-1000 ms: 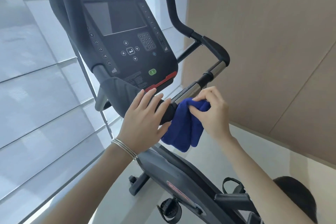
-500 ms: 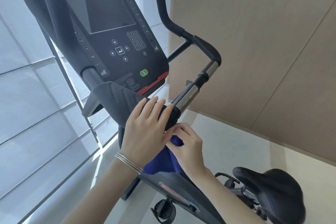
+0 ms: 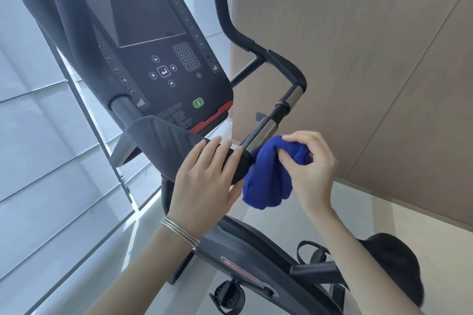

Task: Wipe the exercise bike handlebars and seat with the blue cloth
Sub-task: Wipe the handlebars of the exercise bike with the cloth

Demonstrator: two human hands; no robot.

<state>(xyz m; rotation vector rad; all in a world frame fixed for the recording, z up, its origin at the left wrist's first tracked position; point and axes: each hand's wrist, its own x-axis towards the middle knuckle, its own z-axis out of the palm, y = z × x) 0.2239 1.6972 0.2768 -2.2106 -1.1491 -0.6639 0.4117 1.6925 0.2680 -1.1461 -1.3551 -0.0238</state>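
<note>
Blue, plush terry cloth is what I see bunched into a soft lump just below and to the right of the console (image 3: pixel 143 41). The blue cloth (image 3: pixel 266 181) hangs in thick folds, its upper edge touching the handlebar (image 3: pixel 263 130) where a shiny chrome tube meets black padding. My right hand (image 3: pixel 309 169) grips the cloth, fingers curled and thumb pinching into its top. I can't tell how much fabric is tucked inside the palm.

My left hand (image 3: pixel 204 184) lies below the console with straight fingers laid flat over the matte black padded centre of the bar. The thumb reaches under toward the cloth. Thin silver bangles (image 3: pixel 179 231) ring that wrist.

The console is a dark, smooth slab with rounded corners, a glossy blank screen, small round buttons and one green key. Right of it, the bar bends upward into a black foam horn. The bar on the console's left side is hidden behind the housing.

Far below and right of the console, the seat (image 3: pixel 399 258) shows as a dark rounded shape, partly covered by my right forearm. A strapped pedal (image 3: pixel 227 296) beneath is blurred and partly cut by the frame edge.
</note>
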